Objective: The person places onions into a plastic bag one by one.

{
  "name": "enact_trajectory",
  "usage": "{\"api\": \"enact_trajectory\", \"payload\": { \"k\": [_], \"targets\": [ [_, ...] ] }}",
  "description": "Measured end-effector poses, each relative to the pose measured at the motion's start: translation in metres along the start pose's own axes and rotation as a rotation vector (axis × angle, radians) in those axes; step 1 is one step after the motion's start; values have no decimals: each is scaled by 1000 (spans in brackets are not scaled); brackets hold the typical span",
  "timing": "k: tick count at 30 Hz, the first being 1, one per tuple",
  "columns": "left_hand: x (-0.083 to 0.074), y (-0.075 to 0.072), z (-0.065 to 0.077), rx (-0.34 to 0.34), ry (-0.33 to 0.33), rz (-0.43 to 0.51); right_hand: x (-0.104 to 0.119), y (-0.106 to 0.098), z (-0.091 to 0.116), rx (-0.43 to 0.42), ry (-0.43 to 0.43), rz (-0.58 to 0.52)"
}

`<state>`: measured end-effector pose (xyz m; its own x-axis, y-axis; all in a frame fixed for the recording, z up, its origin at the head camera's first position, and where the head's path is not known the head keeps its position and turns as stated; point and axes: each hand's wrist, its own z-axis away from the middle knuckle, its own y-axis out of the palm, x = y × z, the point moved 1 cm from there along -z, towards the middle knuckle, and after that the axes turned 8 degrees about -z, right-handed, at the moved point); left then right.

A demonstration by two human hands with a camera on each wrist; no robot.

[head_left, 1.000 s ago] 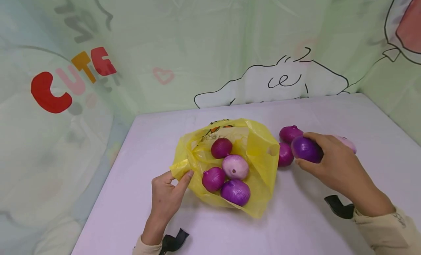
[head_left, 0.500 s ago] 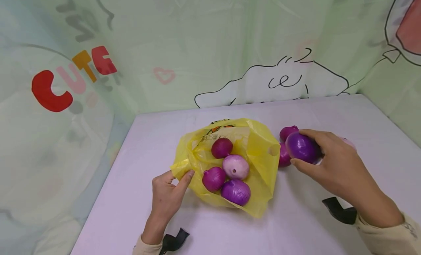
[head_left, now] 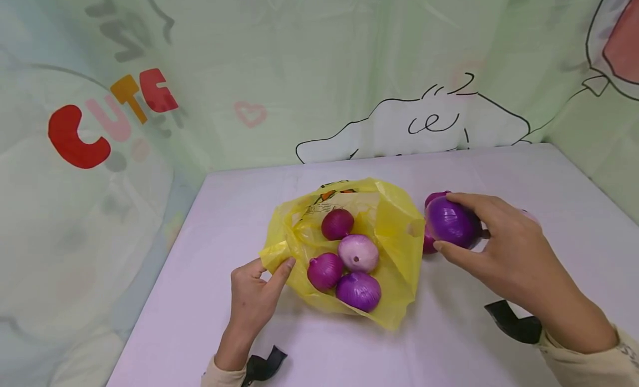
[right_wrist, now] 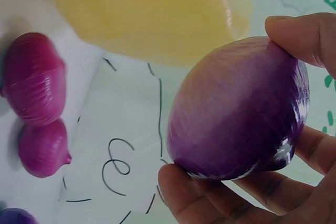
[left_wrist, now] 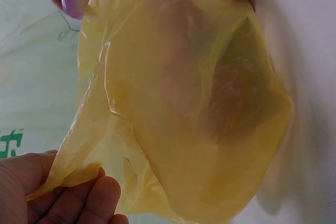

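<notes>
My left hand (head_left: 254, 298) pinches the rim of a yellow plastic bag (head_left: 396, 237) between thumb and fingers, and its mouth gapes toward me. Inside lie several onions: a dark red one (head_left: 338, 224), a pale pink one (head_left: 358, 253), a magenta one (head_left: 325, 271) and a purple one (head_left: 358, 291). To the right of the bag, my right hand (head_left: 519, 254) grips a large purple onion (right_wrist: 236, 108), thumb on one side and fingers on the other. In the left wrist view the bag's translucent side hides most of its contents.
Two magenta onions (right_wrist: 35, 77) sit on the white table (head_left: 439, 331) behind the held one. A pale pink onion (head_left: 528, 214) shows partly beyond my right hand. Another purple onion (right_wrist: 16, 216) appears at the right wrist view's corner. Printed curtains (head_left: 299, 60) surround the table.
My right hand has brought the large purple onion leftward and nearer the camera, so it covers more of the magenta onions. The left hand and bag have stayed nearly still.
</notes>
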<state>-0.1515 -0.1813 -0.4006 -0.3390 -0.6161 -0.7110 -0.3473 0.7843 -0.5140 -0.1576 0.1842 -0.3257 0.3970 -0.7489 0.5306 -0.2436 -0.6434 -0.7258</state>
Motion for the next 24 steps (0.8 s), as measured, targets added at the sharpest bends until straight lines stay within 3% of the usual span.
{"api": "enact_trajectory", "payload": {
  "k": [7,24],
  "targets": [
    [1,0,0,1,-3,6,14,-2,-3,-30,-88,-37],
    [1,0,0,12,-9,13,43,4,-6,-50,-165,-148]
  ]
}}
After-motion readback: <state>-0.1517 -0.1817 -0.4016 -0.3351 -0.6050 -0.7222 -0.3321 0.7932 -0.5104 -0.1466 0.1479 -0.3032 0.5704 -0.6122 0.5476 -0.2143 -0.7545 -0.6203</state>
